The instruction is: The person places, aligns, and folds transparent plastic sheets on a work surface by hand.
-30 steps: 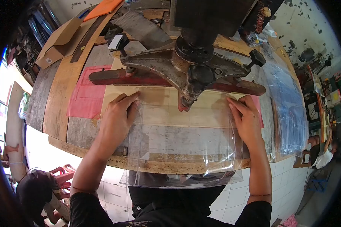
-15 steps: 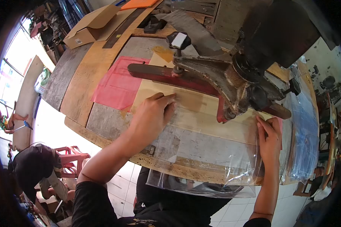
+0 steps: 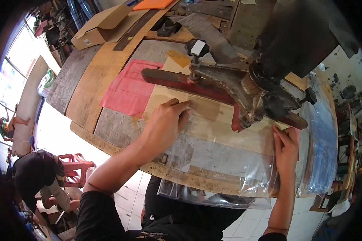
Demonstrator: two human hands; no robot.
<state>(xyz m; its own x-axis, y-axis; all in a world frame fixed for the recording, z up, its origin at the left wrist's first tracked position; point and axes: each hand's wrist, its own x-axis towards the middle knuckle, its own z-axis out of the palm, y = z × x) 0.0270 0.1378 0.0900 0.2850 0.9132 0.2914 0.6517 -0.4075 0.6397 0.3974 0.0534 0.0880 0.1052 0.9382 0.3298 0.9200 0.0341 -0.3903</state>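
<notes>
A clear plastic sheet (image 3: 229,170) stretches between my hands over the worktable, its near end hanging past the front edge. My left hand (image 3: 163,122) pinches the sheet's far left part, thumb and finger closed, above a cream-coloured sheet (image 3: 155,101). At the far right corner, my right hand (image 3: 285,146) grips the same plastic with fingertips together. Just beyond both hands runs the long bar (image 3: 169,79) of a press, dark on top and red along its side. The press head (image 3: 249,90) rises behind it. Under the bar's left end lies a red translucent sheet (image 3: 126,88).
A stack of clear bluish plastic (image 3: 321,140) lies at the table's right. An opened cardboard box (image 3: 100,30) sits at the back left. At lower left, another person (image 3: 36,172) bends beside a red plastic stool (image 3: 74,164).
The camera view has shifted slightly, so the table and press appear a little to the right. Both hands keep nearly the same hold on the plastic sheet.
</notes>
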